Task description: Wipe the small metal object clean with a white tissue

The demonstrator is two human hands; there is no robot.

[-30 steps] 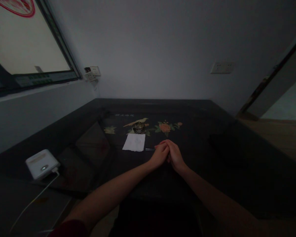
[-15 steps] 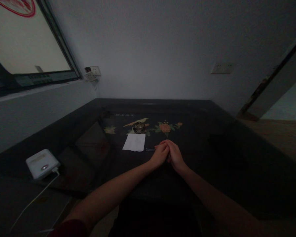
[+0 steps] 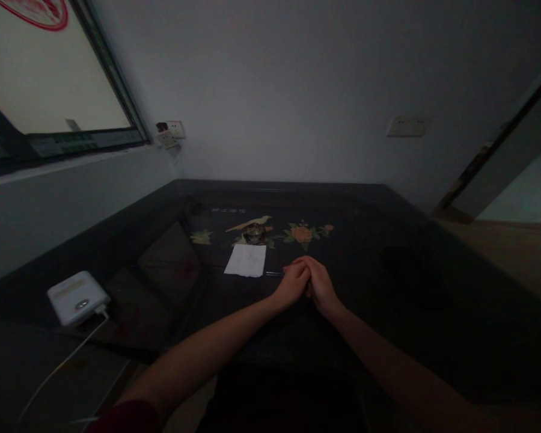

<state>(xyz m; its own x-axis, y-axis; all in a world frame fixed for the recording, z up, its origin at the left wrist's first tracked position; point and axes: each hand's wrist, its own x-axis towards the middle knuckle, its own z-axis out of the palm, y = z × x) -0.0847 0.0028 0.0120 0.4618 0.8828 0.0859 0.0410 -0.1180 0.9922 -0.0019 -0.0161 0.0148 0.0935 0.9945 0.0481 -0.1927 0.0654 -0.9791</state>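
Observation:
My left hand [image 3: 292, 284] and my right hand [image 3: 320, 285] are clasped together on the dark table [image 3: 261, 337], fingers closed over one another. No object shows between them, though the inner fingers and palms are hidden. Just left of my left hand lies a thin pen-like stick [image 3: 274, 273], its right end running up to or behind the fingers. Beside it a white sheet of paper [image 3: 246, 260] lies flat, with slightly uneven edges. Behind the paper sits a small, dark, shiny round object [image 3: 255, 233], perhaps glass; its kind is unclear.
A white box-shaped device [image 3: 78, 297] with a plugged-in white cable [image 3: 63, 362] sits at the table's left. Flowers [image 3: 301, 233] and a bird [image 3: 250, 224] decorate the tabletop. The wall behind carries sockets [image 3: 407, 126]. A window [image 3: 58, 78] is at upper left.

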